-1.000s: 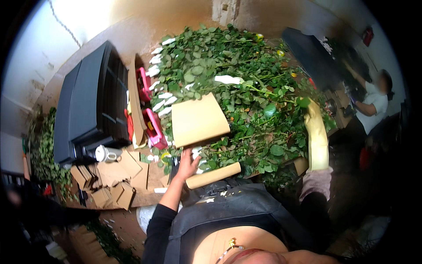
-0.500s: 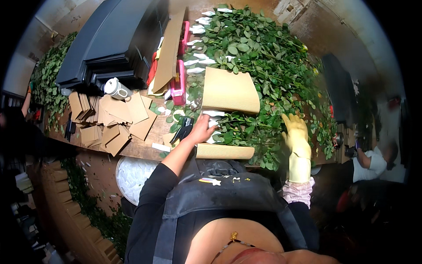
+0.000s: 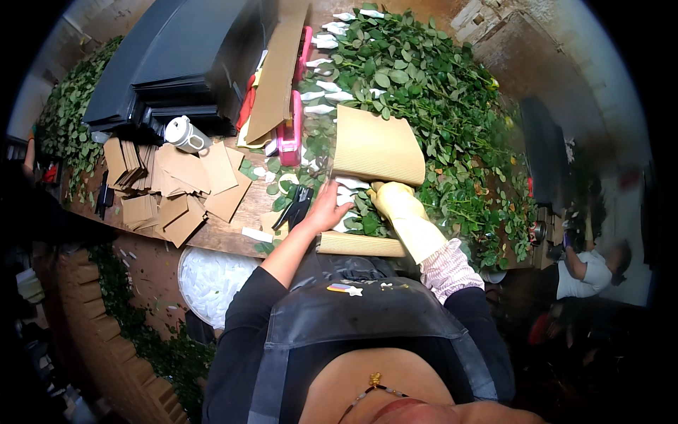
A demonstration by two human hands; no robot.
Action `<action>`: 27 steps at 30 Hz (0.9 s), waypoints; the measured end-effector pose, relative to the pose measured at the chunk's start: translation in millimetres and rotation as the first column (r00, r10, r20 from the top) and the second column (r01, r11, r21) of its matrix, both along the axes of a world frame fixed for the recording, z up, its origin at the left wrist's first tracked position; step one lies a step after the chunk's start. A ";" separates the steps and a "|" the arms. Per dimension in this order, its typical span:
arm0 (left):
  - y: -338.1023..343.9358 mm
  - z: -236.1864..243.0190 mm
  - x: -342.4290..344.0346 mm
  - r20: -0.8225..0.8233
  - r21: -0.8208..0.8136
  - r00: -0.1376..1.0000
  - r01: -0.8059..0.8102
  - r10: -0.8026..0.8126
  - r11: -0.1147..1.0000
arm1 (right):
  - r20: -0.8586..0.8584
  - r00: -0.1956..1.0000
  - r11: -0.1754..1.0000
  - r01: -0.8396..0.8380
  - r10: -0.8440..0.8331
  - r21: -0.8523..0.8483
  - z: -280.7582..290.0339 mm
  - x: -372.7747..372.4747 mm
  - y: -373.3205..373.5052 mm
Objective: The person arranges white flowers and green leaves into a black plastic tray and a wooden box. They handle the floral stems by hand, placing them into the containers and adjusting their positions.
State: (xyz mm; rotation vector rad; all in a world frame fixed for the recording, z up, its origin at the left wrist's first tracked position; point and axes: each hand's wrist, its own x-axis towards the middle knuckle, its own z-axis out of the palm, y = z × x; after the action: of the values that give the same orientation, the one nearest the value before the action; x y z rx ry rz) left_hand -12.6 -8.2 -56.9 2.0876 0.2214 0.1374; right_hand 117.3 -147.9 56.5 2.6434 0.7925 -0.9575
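My bare left hand (image 3: 328, 210) rests against the white-wrapped flower heads (image 3: 346, 191) at the near end of the bundle. Its fingers point away from me and the thumb is spread, so it looks open. My right hand (image 3: 397, 200), in a long yellow rubber glove, lies over the leafy stems close to those wrapped heads. The glove's fingertips reach the near edge of a tan corrugated cardboard sheet (image 3: 379, 145), and their grip is unclear. Part of the bundle lies under this sheet. A second corrugated piece (image 3: 361, 244) is at the table's front edge, below both hands.
A black stapler (image 3: 296, 206) lies left of my left hand. Cardboard pieces (image 3: 182, 177), a white mug (image 3: 185, 134) and stacked dark boards (image 3: 191, 63) are farther left. Pink trays (image 3: 290, 131) stand beyond. Leafy stems (image 3: 424, 78) cover the right side. A co-worker (image 3: 590, 268) is far right.
My gloved right hand has moved left across the stems, from their right side to beside the wrapped heads. My left hand has stayed nearly in place.
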 end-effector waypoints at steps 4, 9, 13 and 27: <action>4.2 6.6 11.2 0.025 -0.182 0.979 -0.194 0.201 0.964 | -0.008 1.000 1.000 -0.004 0.004 -0.015 -16.3 5.8 -1.4; 1.7 3.7 13.3 -0.135 -0.220 0.929 -0.367 0.344 0.904 | -0.059 0.995 0.995 0.075 -0.078 -0.059 -30.0 6.9 6.6; 9.4 -5.2 0.2 -0.034 -0.397 0.863 -0.474 0.503 0.786 | -0.108 0.986 0.991 0.126 -0.129 -0.034 -17.8 8.0 7.9; 20.9 -12.3 -0.6 -0.083 -0.153 0.967 -0.250 0.240 0.956 | -0.077 0.994 0.997 0.079 -0.080 -0.014 -43.7 3.1 13.6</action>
State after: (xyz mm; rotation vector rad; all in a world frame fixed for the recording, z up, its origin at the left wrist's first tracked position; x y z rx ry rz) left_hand -13.2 12.8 -69.2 1.8973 0.5148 0.1962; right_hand 120.4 -134.3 12.8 2.6604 0.7004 -1.0873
